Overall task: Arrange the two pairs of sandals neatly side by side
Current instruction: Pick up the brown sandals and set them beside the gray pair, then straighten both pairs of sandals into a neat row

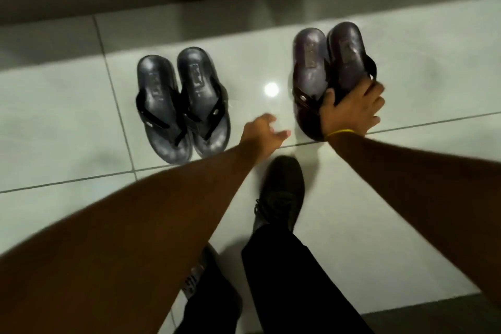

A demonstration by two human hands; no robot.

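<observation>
Two pairs of sandals lay on the pale tiled floor (67, 106), heels toward the top of the frame and toes toward the person. The grey-black pair (182, 106) sat left of centre, its two sandals touching along their inner edges and roughly aligned, so it looked already tidied. The dark brown pair (322, 68) was at the upper right, well apart from the first.

The right hand (352, 111) covered the toe end of the brown pair, its fingers (330, 95) curled over the straps and clenched on both sandals at once; pinching them together probably kept them matched as one unit while they were shifted. Whether the pair was lifted or resting on the tile could not be told. The left hand (264, 130) hung in the middle of the frame between the pairs, fingers loosely spread and grasping nothing, perhaps ready to steady or guide the brown pair toward the other.

A yellow band (340, 132) circled the right wrist. A black laced shoe (282, 192) stood below centre.

Each insole carried a small rectangular label near the heel, but the blur left no writing readable.
</observation>
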